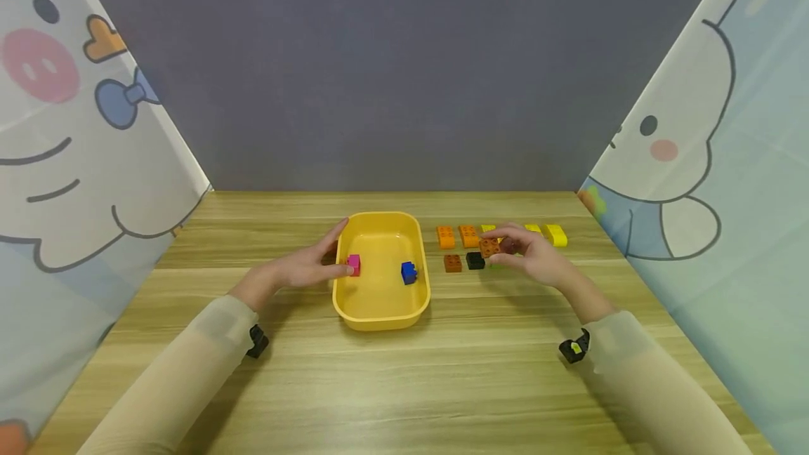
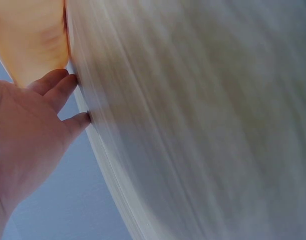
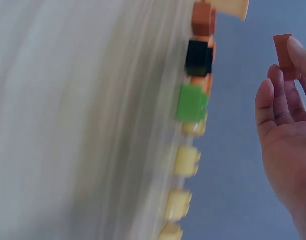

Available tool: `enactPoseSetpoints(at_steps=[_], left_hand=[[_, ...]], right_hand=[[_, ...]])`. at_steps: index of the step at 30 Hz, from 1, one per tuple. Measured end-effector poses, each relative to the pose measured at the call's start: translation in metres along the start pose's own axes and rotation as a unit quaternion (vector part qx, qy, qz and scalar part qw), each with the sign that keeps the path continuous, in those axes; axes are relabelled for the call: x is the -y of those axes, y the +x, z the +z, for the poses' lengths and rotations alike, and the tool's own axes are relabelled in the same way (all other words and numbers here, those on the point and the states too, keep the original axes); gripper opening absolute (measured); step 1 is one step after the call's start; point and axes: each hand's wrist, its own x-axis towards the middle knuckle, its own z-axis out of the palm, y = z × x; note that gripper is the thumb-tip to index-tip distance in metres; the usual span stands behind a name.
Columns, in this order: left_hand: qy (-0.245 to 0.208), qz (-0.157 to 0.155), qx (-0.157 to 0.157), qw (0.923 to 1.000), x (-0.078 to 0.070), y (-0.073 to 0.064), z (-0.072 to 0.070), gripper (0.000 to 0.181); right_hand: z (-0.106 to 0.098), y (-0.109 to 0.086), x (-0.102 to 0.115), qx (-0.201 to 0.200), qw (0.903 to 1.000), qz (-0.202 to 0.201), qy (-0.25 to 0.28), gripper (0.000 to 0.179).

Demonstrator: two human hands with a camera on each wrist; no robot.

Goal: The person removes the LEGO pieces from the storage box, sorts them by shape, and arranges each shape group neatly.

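Note:
My right hand [image 1: 534,256] pinches a brown toy brick [image 1: 489,247] between thumb and fingers. In the right wrist view this brick [image 3: 285,56] is held up off the table, apart from the row of bricks. My left hand [image 1: 310,265] is at the left side of a yellow bin [image 1: 382,324], fingers extended along its outer wall and thumb reaching over the rim. Inside the bin are a pink brick [image 1: 354,263], close to the left thumb tip, and a blue brick [image 1: 409,273] to the right. In the left wrist view, the fingers [image 2: 63,90] look fairly straight beside the bin.
Right of the bin, two orange bricks [image 1: 445,236] and several yellow bricks [image 1: 556,234] form a back row. Before them lie another brown brick [image 1: 452,263], a black brick [image 1: 475,260] and a green brick [image 3: 191,103], partly hidden by my right hand in the head view.

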Motion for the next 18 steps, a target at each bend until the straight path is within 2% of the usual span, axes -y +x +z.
enactPoseSetpoints(at_steps=[5,9,18], left_hand=[[-0.004,0.001,0.003,1.0,0.0,0.002,-0.001,0.114],[-0.003,0.0,0.001,1.0,0.001,0.002,-0.001,0.115],[-0.011,0.005,0.001,0.9999,0.001,0.001,0.0,0.114]], right_hand=[[-0.015,-0.015,-0.015,-0.009,0.9995,0.03,0.001,0.04],[-0.026,-0.023,-0.03,-0.017,0.9979,0.057,-0.023,0.04],[-0.044,-0.034,-0.057,0.002,0.9929,0.111,-0.044,0.045]])
